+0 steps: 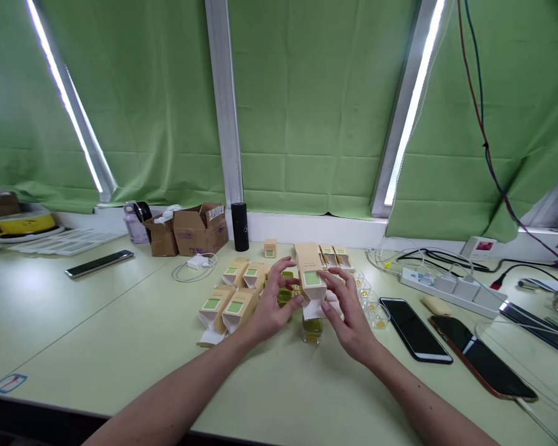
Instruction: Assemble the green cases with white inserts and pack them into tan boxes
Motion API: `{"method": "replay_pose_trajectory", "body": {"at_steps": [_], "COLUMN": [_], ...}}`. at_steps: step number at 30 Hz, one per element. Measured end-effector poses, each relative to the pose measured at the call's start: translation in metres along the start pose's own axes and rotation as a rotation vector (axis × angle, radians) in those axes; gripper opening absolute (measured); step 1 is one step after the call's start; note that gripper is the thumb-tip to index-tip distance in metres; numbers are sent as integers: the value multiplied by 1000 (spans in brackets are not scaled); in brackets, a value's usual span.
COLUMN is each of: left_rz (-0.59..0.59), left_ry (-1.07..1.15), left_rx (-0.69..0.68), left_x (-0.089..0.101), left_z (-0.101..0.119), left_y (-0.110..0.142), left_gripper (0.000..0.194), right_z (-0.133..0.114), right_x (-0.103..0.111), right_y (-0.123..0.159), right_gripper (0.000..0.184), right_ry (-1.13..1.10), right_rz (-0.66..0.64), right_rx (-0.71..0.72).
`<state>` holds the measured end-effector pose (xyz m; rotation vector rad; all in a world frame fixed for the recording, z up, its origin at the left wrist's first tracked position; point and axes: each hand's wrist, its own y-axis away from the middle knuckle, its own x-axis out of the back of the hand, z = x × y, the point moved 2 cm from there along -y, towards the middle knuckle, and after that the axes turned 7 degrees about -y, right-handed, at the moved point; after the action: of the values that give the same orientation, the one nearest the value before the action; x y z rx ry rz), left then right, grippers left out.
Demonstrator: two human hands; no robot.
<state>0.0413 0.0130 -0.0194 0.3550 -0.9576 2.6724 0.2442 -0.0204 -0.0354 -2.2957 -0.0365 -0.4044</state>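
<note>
A small kraft cardboard box (309,263) with a green window is held tilted in the middle, its white flap hanging open at the lower end. My right hand (351,313) grips this box by its right side and flap, between thumb and fingers. To the left of the box is my left hand (275,306), its fingers spread and holding nothing. Just under the flap stands a small glass jar (312,331) with green contents, partly covered by it. More green jars (285,296) show behind my left hand. Several similar boxes (236,306) with open flaps lie left of that hand.
Clear small jars (372,303) with yellow spots stand right of the boxes. Two phones (416,328) (481,353) and a white power strip (453,291) lie at the right. A black cylinder (240,227), brown cartons (199,229) and a white charger (198,261) are at the back left.
</note>
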Motion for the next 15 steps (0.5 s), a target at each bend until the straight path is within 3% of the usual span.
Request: {"method": "replay_pose_trajectory", "body": {"at_steps": [6,15], "left_rz": [33,79], "left_ry": [-106,39], "left_rx": [-60,-8], "left_x": [-5,-8], "left_z": [-8,-14], "left_y": [0,-3], "left_gripper": [42,33], "right_z": [4,5], "right_x": [-1,-2], "right_y": [1,1], "right_gripper": [48,46], "right_ry": [-59,-161], "right_rz": [-27,-35], "right_rx": [-28,-111]}}
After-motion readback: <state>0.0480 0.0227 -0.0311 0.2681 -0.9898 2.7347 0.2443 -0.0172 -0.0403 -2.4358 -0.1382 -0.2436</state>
